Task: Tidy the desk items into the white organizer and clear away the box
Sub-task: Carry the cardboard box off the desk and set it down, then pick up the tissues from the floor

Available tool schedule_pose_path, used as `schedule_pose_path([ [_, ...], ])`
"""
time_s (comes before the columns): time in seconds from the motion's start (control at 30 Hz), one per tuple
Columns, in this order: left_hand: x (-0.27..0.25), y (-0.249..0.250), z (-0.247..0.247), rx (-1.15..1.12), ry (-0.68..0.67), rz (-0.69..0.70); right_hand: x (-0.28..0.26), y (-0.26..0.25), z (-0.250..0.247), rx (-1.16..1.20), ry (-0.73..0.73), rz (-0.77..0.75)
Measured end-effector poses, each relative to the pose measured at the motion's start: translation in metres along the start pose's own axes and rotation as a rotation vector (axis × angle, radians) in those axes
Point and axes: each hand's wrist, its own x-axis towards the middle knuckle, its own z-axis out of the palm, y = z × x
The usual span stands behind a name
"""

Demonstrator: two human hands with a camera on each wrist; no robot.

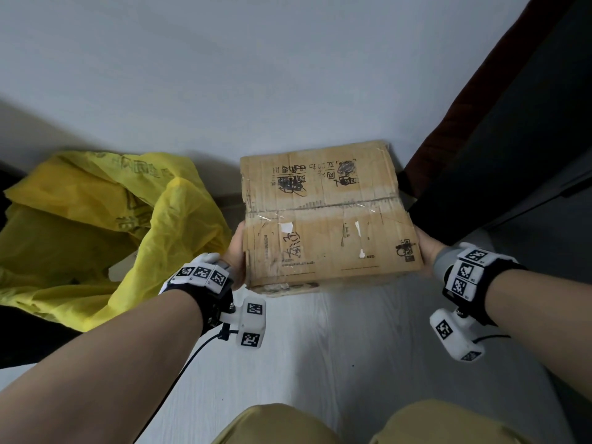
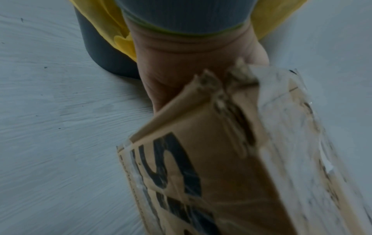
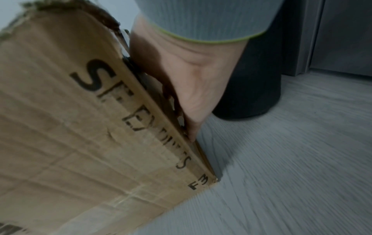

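Note:
A worn, taped cardboard box (image 1: 326,219) with black print is held between both hands just above the pale floor. My left hand (image 1: 236,248) presses flat on its left side with the thumb lying along the edge. In the left wrist view the box (image 2: 231,159) covers the fingers of that hand (image 2: 171,71). My right hand (image 1: 427,248) presses on the right side. In the right wrist view its palm (image 3: 191,87) and straight fingers lie flat along the box (image 3: 70,127), which is close to the floor. No white organizer is in view.
A dark bin (image 2: 100,55) lined with a crumpled yellow plastic bag (image 1: 96,225) stands left of the box. A dark piece of furniture (image 1: 496,139) rises at the right, with a dark round base (image 3: 251,79). A grey wall (image 1: 256,75) is behind. My knees (image 1: 272,424) are at the bottom.

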Motion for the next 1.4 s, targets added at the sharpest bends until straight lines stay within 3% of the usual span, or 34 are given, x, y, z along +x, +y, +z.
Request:
schedule_pose_path([
  [0.27,-0.003,0.005,0.003,0.122,0.024,-0.014,0.0,-0.006,0.003,-0.007,0.148,-0.033],
  [0.47,-0.001,0.006,-0.005,0.139,0.191,-0.092,-0.007,-0.011,-0.002,-0.03,0.085,-0.081],
  [0.57,-0.006,0.004,-0.006,0.11,0.283,-0.139,-0.014,-0.011,-0.011,-0.037,0.134,-0.091],
  [0.8,-0.087,0.014,0.035,0.18,0.44,-0.207,-0.091,-0.017,-0.011,-0.229,0.186,-0.027],
  [0.9,-0.112,-0.002,0.028,0.239,0.485,-0.261,-0.137,-0.02,-0.015,-0.343,0.211,0.019],
  [1.03,-0.221,0.052,0.069,0.155,0.501,-0.459,-0.228,-0.046,-0.002,-0.49,0.203,0.07],
  [1.1,-0.259,0.073,0.086,0.177,0.511,-0.493,-0.257,-0.059,0.005,-0.545,0.191,0.074],
  [1.3,-0.422,0.139,0.051,0.121,0.575,-0.571,-0.391,-0.117,0.099,-0.837,0.01,-0.007],
  [1.4,-0.504,0.18,0.005,0.061,0.646,-0.518,-0.449,-0.15,0.178,-1.03,-0.119,-0.134],
])
